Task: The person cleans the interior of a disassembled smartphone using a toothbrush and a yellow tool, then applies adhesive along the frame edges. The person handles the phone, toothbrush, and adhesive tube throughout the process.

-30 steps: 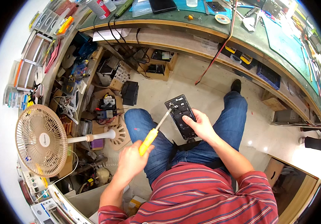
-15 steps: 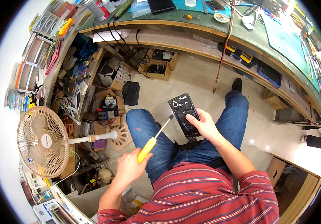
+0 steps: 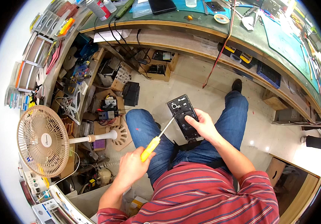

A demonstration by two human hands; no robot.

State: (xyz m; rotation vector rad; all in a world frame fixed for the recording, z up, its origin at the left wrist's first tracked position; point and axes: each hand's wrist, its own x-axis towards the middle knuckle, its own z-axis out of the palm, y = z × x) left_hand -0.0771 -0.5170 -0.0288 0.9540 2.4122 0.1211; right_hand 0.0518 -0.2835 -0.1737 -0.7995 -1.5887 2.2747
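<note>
My left grip (image 3: 133,162) wraps the yellow screwdriver (image 3: 150,149), tip beside the black phone (image 3: 181,115), contact unclear; right grip (image 3: 204,126), forward-right of it, holds the phone thumb-on-top, likely for steadiness.

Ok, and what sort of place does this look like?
Probably an electronics or phone repair workshop: the right hand holds an opened-up, phone-like device, the left hand grips a thin yellow-handled tool, and a cluttered green-topped workbench stands ahead.
</note>
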